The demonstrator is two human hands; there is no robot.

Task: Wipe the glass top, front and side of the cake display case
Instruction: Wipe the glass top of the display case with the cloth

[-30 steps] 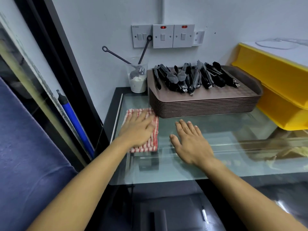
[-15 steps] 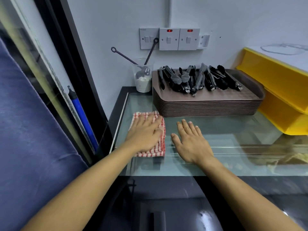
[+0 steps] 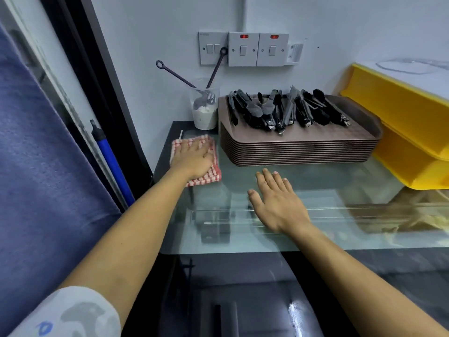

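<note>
The display case's glass top (image 3: 328, 188) stretches flat in front of me, with its dark front below. A red and white checked cloth (image 3: 213, 173) lies at the top's far left corner. My left hand (image 3: 192, 158) presses flat on the cloth with straight fingers, covering most of it. My right hand (image 3: 277, 201) rests flat on the bare glass, fingers spread, to the right of the cloth and nearer to me.
A stack of brown trays (image 3: 301, 148) bearing several black tongs (image 3: 286, 109) stands at the back of the glass. A plastic cup (image 3: 205, 113) with utensils sits at the back left. Yellow bins (image 3: 408, 132) occupy the right. A blue-handled pole (image 3: 111, 161) leans at the left.
My left hand has pushed the cloth away from me along the left side of the glass, toward the back corner. My right hand has stayed flat on the glass.
</note>
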